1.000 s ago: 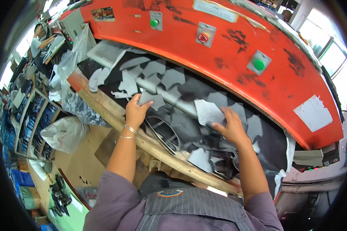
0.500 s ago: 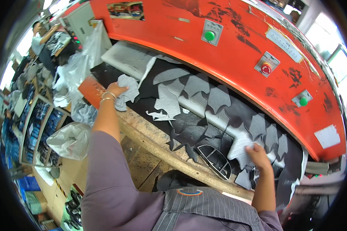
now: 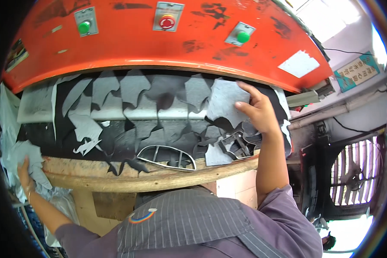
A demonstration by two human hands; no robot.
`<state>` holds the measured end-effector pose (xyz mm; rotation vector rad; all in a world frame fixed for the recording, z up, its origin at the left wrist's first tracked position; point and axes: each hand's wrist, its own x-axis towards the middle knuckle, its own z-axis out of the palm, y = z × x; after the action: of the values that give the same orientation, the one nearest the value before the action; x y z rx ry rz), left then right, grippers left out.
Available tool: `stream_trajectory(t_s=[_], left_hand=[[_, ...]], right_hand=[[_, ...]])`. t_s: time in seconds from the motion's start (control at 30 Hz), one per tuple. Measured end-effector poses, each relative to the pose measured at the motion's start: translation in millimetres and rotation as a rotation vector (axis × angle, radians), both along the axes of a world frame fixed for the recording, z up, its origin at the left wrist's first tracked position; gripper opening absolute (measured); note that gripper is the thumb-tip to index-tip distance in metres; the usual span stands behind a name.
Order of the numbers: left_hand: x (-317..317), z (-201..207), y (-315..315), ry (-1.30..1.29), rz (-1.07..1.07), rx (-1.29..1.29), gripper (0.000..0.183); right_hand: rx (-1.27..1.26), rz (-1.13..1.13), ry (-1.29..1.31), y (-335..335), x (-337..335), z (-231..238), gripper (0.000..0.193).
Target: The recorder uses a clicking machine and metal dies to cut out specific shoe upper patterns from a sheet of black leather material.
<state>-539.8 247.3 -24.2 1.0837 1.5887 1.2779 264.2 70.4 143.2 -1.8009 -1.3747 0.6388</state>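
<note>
My right hand (image 3: 260, 112) pinches a stack of grey cut sheet pieces (image 3: 228, 102) at its right edge, above the far right of the worktable. At the table's left end, my left hand (image 3: 25, 173) is closed on more grey cut pieces (image 3: 29, 154); its fingers are partly hidden behind them. Between the hands, a dark sheet (image 3: 64, 124) carries several grey shapes, among them one cut piece (image 3: 135, 88). A half-moon metal cutting die (image 3: 167, 158) lies at the front edge. Below my right hand is a smaller metal cutting die (image 3: 236, 146) beside a grey piece (image 3: 216, 155).
An orange machine beam (image 3: 129, 47) spans the back, with two green buttons and a red stop button (image 3: 167, 21). The wooden table edge (image 3: 142, 179) runs along my front. A large black fan (image 3: 357, 172) stands at right. Clear plastic bags (image 3: 10, 124) hang at left.
The view has turned to the right. My right hand has moved from the front right toward the beam with grey pieces in it. My left hand still holds grey pieces at the left end.
</note>
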Motion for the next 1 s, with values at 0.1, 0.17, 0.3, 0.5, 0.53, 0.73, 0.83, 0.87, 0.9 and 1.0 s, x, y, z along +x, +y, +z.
stream_trajectory(t_s=[0.1, 0.17, 0.3, 0.5, 0.53, 0.73, 0.83, 0.87, 0.9, 1.0], left_hand=[[-8.1, 18.4, -29.2, -0.043, -0.067, 0.074, 0.056], [52.7, 28.3, -16.6, 0.098, -0.189, 0.134, 0.051], [278.4, 87.0, -8.2, 0.666, -0.754, 0.032, 0.049], [317.0, 46.2, -6.5, 1.178, -0.803, 0.353, 0.031], [315.0, 40.0, -8.1, 1.126, -0.727, 0.541, 0.026], [282.5, 29.5, -33.5, 0.912, -0.336, 0.727, 0.030], [252.0, 77.5, -81.3, 0.782, 0.113, 0.599, 0.025], [256.2, 97.1, -99.5, 0.559, 0.190, 0.598, 0.027], [260.5, 116.5, -119.3, 0.348, 0.275, 0.593, 0.029], [294.6, 128.3, -188.2, -0.205, -0.108, 0.487, 0.033]], right_hand=[[-0.261, 0.546, 0.252, -11.7, 34.1, 11.8, 0.021], [-0.586, 0.687, -0.208, -22.6, 28.7, -11.1, 0.025], [-0.751, 0.988, -0.647, -48.0, -11.3, -63.4, 0.031], [-0.524, 1.105, -0.919, -53.8, -25.6, -63.1, 0.030], [-0.454, 1.115, -0.916, -52.1, -23.1, -64.8, 0.032], [-0.396, 1.081, -0.992, -52.1, -14.6, -78.7, 0.037], [-0.245, 1.190, -0.843, -43.7, -3.2, -59.2, 0.026], [-0.147, 1.138, -0.603, -43.2, 4.8, -50.9, 0.021], [-0.037, 1.084, -0.362, -40.7, 12.8, -42.2, 0.017], [0.090, 0.766, 0.301, -40.0, 28.2, -24.4, 0.021]])
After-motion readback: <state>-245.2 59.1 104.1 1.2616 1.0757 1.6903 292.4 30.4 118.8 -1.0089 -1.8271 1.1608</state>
